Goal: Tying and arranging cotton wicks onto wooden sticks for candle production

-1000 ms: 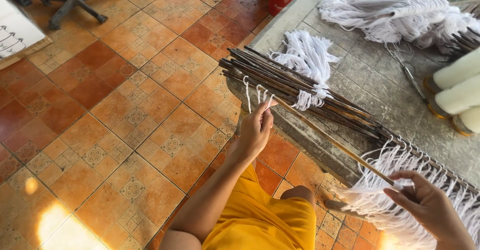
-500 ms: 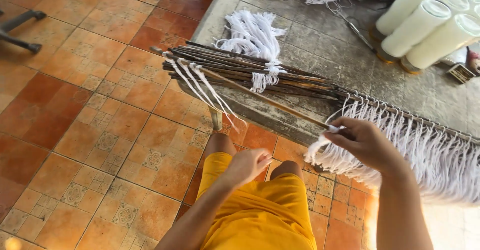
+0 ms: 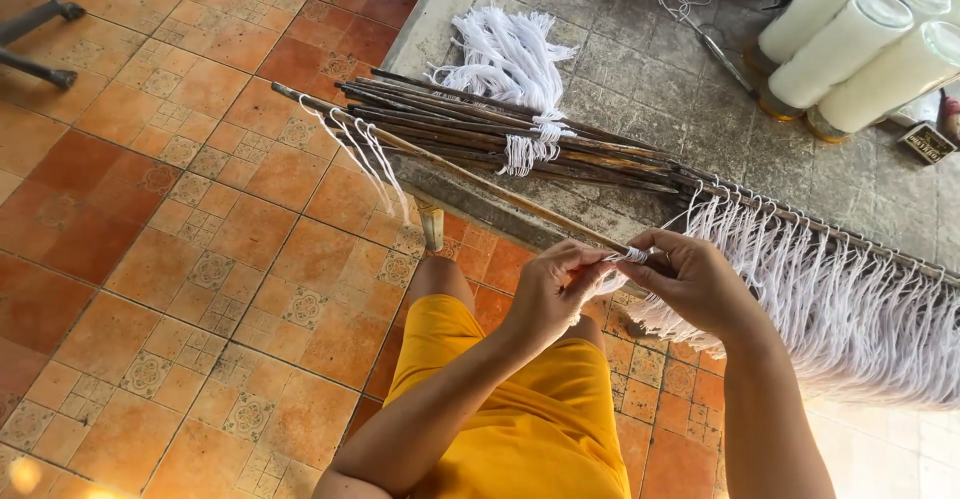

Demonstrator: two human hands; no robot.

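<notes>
Head view: a person in yellow shorts (image 3: 520,429) sits at the edge of a grey stone bench (image 3: 640,79) and looks down at both hands.
Left hand (image 3: 553,294): fingers closed, pinching a white thread loop (image 3: 628,256) on the thin wooden stick.
Right hand (image 3: 700,281): closed around the wooden stick (image 3: 480,184), just beside the left hand; the fingertips almost meet at the loop.
Wooden stick: lies tilted from the hands out over the tiled floor (image 3: 180,209); three white threads (image 3: 375,159) hang from its far end.
Fringe (image 3: 850,299): many white threads hang along the stick on the right side of the hands.
Bundle of dark sticks (image 3: 500,139): rests on the bench, tied with white thread.
White thread cones (image 3: 860,44): lie on the bench, far right.
</notes>
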